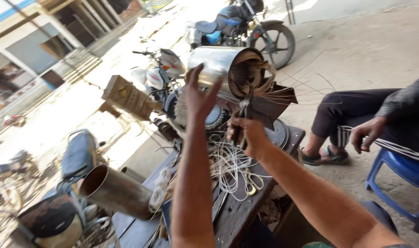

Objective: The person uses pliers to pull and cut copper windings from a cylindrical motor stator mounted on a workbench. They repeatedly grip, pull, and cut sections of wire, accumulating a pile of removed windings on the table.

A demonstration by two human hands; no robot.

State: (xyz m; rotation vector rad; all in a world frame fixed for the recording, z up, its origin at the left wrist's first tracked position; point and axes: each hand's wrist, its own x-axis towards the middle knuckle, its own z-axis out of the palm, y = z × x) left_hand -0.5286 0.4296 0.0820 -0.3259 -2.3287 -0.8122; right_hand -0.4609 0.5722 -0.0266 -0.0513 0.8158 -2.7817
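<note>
Left hand (199, 94) was raised with fingers spread, palm against the near side of the shiny metal cylinder (221, 69), held up above the dark workbench (237, 216). My right hand (246, 133) gripped pliers (243, 115) in a closed fist — tips at the copper windings (248, 76) spilling from the cylinder's right end. White cords (230, 167) lay below on the bench.

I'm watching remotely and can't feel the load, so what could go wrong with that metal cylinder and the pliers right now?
1. The left hand steadies the shiny metal cylinder with spread fingers only; it may roll or tip off.
2. The right hand works pliers at the coil of wires; a slip could jab the left hand.
3. Loose wire ends spring toward the seated person.
</note>
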